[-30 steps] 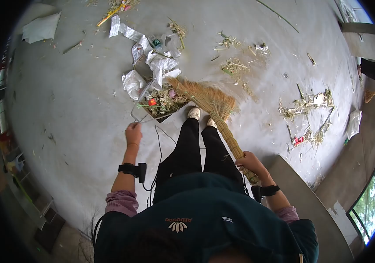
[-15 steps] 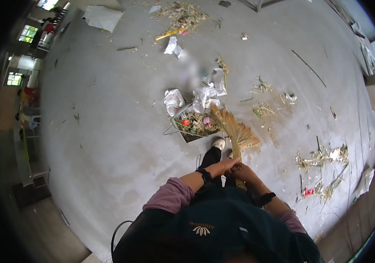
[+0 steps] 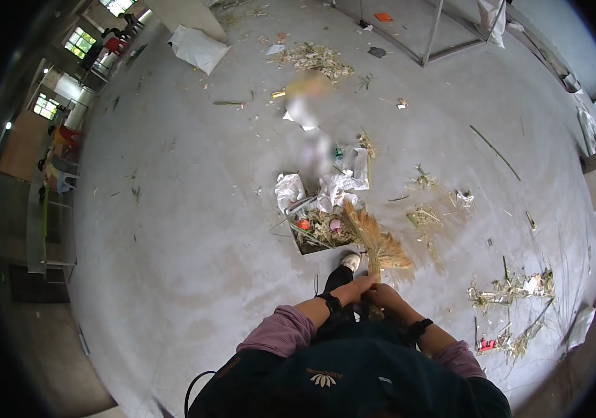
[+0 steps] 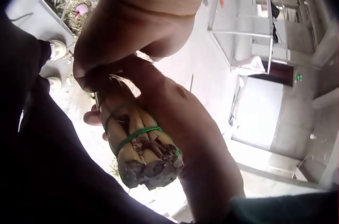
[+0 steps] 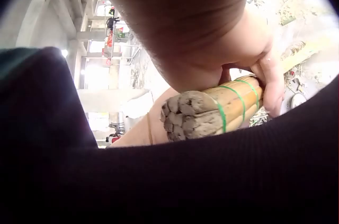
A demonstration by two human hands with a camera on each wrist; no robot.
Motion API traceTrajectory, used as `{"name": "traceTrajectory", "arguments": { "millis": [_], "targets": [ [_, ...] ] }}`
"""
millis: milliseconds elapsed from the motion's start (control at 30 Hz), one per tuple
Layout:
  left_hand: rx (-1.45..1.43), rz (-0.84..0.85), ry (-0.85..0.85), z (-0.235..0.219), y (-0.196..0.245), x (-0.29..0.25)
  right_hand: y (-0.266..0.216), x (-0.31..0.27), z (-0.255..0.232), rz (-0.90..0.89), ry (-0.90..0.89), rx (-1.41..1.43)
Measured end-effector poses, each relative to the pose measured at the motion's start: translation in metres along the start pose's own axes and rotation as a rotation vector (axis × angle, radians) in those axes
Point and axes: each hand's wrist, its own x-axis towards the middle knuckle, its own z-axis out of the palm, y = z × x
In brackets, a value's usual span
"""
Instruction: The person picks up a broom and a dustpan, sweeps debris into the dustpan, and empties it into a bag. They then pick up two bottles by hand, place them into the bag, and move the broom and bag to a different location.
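A straw broom (image 3: 385, 252) points away from the body, its bristles fanned out by the shoe. Both hands grip its handle: the left hand (image 3: 365, 284) higher up, the right hand (image 3: 383, 297) just behind it. In the right wrist view the right hand (image 5: 254, 49) curls round the bundled handle (image 5: 233, 105), which has green ties and a cut end. The same handle end (image 4: 148, 155) shows in the left wrist view below the left hand (image 4: 137, 33). Left of the bristles lies a dustpan (image 3: 305, 249) full of dry plant scraps and flowers (image 3: 303, 224).
Crumpled silvery wrapping (image 3: 336, 189) lies just beyond the dustpan. Plant scraps (image 3: 514, 289) are scattered at the right and a larger pile (image 3: 319, 59) at the far side. A white sack (image 3: 199, 49) stands by a pillar; a metal frame (image 3: 444, 52) is at the back right.
The left hand has come from beside the dustpan onto the broom handle. The broom has turned more upright in the view, and the view has tilted up and leftward.
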Motion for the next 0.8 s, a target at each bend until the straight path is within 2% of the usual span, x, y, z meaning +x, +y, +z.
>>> {"name": "traceTrajectory", "arguments": {
  "millis": [33, 100, 133, 167, 233, 267, 300, 367, 400, 433, 467, 567, 600, 633, 667, 700, 767, 800],
  "targets": [
    [0.003, 0.002, -0.004, -0.001, -0.001, -0.005, 0.009, 0.005, 0.006, 0.001, 0.005, -0.001],
    [-0.124, -0.059, 0.053, -0.007, 0.001, -0.018, 0.023, 0.016, 0.015, -0.049, 0.174, 0.283],
    [-0.298, -0.106, -0.078, 0.011, 0.007, -0.050, 0.023, 0.015, 0.014, -0.076, 0.190, 0.212],
    [-0.294, -0.108, -0.084, 0.011, 0.006, -0.049, 0.027, 0.015, 0.013, -0.072, 0.197, 0.212],
    [-0.430, -0.231, -0.221, 0.018, 0.007, -0.057, 0.040, 0.018, 0.014, -0.422, 0.302, -0.099],
    [-0.455, -0.234, -0.120, 0.031, 0.013, -0.067, 0.048, 0.019, 0.010, -0.634, 0.401, -0.193],
    [-0.455, -0.237, -0.123, 0.031, 0.012, -0.062, 0.043, 0.010, 0.003, -0.631, 0.403, -0.194],
    [-0.343, -0.118, -0.212, 0.028, 0.005, -0.037, 0.023, -0.025, -0.016, 0.122, 0.295, 0.857],
    [-0.253, -0.123, -0.142, 0.020, -0.002, -0.016, 0.034, -0.028, -0.021, 0.114, 0.371, 0.808],
    [-0.257, -0.129, -0.149, 0.019, -0.006, -0.008, 0.050, -0.035, -0.028, 0.108, 0.444, 0.758],
    [-0.237, -0.137, -0.118, 0.017, -0.010, 0.000, 0.067, -0.046, -0.032, 0.132, 0.405, 0.611],
    [-0.260, -0.151, -0.095, 0.013, -0.012, -0.001, 0.175, -0.065, -0.018, 0.282, 0.069, 0.346],
    [-0.204, -0.084, -0.075, 0.013, -0.009, -0.010, 0.185, -0.085, -0.015, 0.409, 0.006, 0.151],
    [-0.148, -0.015, -0.056, 0.012, -0.005, -0.020, 0.221, -0.094, -0.001, 0.396, -0.079, 0.063],
    [-0.139, -0.011, -0.089, 0.010, -0.001, -0.030, 0.273, -0.105, 0.018, 0.256, -0.173, 0.330],
    [-0.139, -0.013, -0.090, 0.006, 0.002, -0.037, 0.220, -0.138, 0.012, 0.540, -0.120, 0.616],
    [-0.113, -0.016, -0.105, -0.002, 0.006, -0.050, 0.231, -0.159, 0.033, 0.251, -0.103, 0.708],
    [-0.107, -0.013, -0.118, -0.008, 0.007, -0.052, 0.228, -0.167, 0.032, 0.263, -0.104, 0.710]
  ]
}}
